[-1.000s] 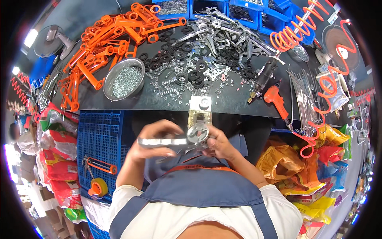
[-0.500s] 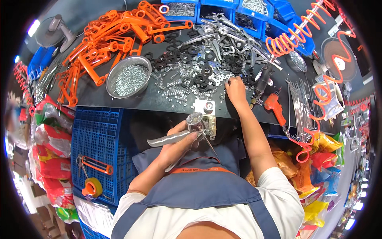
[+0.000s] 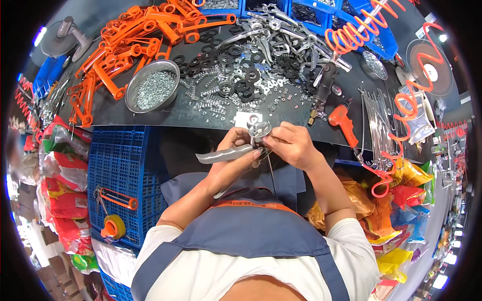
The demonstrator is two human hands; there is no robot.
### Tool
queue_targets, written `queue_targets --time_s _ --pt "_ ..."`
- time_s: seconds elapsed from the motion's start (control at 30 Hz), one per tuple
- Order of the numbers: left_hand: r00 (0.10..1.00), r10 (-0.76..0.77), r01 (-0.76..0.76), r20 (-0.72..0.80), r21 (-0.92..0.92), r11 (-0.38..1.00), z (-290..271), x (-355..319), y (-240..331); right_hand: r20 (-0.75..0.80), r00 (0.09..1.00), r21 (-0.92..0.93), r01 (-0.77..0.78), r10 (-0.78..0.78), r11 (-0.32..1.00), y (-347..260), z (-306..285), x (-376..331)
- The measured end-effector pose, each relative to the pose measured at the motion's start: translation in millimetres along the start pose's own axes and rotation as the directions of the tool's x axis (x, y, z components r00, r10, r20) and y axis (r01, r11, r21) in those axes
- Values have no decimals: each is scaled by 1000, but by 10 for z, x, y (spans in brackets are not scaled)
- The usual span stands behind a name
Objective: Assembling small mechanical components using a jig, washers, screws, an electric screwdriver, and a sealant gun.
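Note:
In front of my body, my left hand is closed around a silver caulking gun handle with a curved lever. A round metal plate sits at its top, and a thin rod runs down from it. My right hand is beside the plate, thumb and fingers pinched against its right side. Whatever those fingertips hold is hidden. Just beyond the handle, at the bench edge, lies a white block with a dark ring on it.
Springs, black rings and silver levers are heaped on the dark bench. A metal bowl of small parts stands left, near orange frames. An orange power screwdriver and metal rods lie right.
My right hand has come back from the small parts on the bench to the round plate. My left hand has raised the handle slightly toward the bench edge.

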State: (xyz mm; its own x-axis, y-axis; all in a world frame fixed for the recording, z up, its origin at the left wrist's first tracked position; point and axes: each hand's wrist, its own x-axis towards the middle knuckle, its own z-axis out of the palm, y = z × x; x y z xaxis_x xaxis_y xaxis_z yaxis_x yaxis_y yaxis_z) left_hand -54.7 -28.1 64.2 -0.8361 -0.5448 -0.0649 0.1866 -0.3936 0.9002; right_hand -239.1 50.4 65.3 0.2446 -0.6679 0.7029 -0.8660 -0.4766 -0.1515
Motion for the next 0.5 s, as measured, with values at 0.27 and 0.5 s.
queue_targets --time_s 0.27,0.5 --pt "975 170 -200 142 235 951 -159 46 -143 20 981 293 -188 191 937 35 -167 -112" --pt "924 320 -380 209 414 827 -208 103 -21 410 726 775 -596 552 209 -66 111 -134"
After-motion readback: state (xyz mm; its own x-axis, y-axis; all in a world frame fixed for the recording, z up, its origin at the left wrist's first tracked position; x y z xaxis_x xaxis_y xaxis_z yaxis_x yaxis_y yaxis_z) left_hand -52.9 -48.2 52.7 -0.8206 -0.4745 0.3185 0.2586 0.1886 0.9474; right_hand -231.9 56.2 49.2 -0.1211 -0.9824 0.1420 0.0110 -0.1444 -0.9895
